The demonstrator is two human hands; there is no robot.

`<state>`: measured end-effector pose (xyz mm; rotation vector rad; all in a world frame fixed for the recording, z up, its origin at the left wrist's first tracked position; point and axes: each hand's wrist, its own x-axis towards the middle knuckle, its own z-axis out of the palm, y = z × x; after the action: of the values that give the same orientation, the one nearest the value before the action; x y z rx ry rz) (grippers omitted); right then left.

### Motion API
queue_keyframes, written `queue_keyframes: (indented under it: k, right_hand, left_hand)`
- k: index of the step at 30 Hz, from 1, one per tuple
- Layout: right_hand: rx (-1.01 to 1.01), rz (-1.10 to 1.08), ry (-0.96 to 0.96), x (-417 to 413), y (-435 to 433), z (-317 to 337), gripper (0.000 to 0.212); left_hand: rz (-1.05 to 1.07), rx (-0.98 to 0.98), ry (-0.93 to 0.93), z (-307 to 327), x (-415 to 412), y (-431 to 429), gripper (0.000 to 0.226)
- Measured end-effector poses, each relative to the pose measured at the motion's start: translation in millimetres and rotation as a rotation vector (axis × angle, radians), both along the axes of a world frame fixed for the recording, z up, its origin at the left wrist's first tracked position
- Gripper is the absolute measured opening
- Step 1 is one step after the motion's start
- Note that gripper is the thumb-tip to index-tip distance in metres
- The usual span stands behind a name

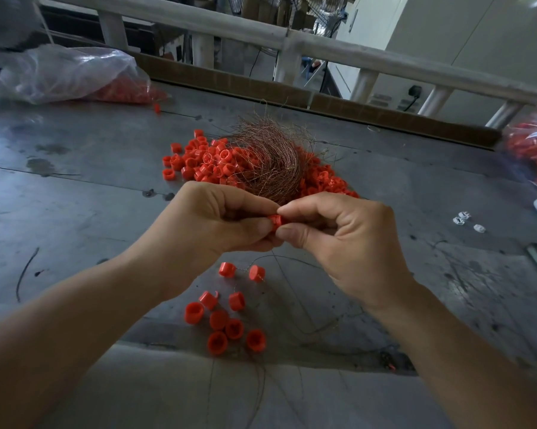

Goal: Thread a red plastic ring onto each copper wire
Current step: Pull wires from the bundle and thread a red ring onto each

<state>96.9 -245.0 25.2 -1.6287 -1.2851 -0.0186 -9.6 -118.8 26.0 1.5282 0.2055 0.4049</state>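
- The left hand [211, 218] and the right hand [338, 236] meet at the middle of the view, fingertips touching, above the grey surface [90, 196].
- Both hands pinch one red ring [275, 220] between thumb and forefinger, the left from 9 o'clock and the right from 3 o'clock; the other fingers are curled in.
- Whether a wire already passes through that ring cannot be told, as the fingers cover most of it.
- At 12 o'clock from the hands, a bundle of copper wires [270, 162] lies tangled, its loose ends fanning toward the far edge.
- The bundle rests on a pile of loose red rings [199, 162], which spreads out to 11 o'clock and 1 o'clock.
- At 6 o'clock, just below the hands, two rings [256, 273] sit side by side, joined by a thin wire.
- Further toward 6 o'clock, a cluster of rings [224, 323] lies close together, with thin wires trailing from it toward the near edge.
- At 10 o'clock, a clear plastic bag [69, 72] holds more red rings.
- At 2 o'clock, a second bag of red rings [533, 144] shows at the frame edge.
- At 3 o'clock, a few small white pieces [465, 219] lie well apart from the hands.
- A pale railing [323, 48] runs beyond the far edge.
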Motion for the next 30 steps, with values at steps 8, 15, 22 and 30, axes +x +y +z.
queue_keyframes:
  k: [8, 15, 22, 30]
  right_hand:
    - [-0.014, -0.021, -0.143, 0.9, -2.1, 1.2, 0.02]
    - [-0.017, -0.004, -0.186, 1.1, -2.5, 2.2, 0.021]
    - [0.004, -0.004, -0.13, 1.2, -0.4, -1.6, 0.021]
    - [0.006, 0.001, -0.231, 0.8, -1.6, -1.9, 0.018]
  left_hand:
    - [-0.009, 0.052, -0.015, -2.2, 0.3, 1.0, 0.03]
    - [-0.041, 0.048, 0.001, -2.0, -0.9, 2.4, 0.029]
    - [-0.049, 0.005, 0.014, -1.7, -1.4, 0.4, 0.027]
    - [-0.06, -0.062, 0.041, -1.9, -2.7, 1.7, 0.028]
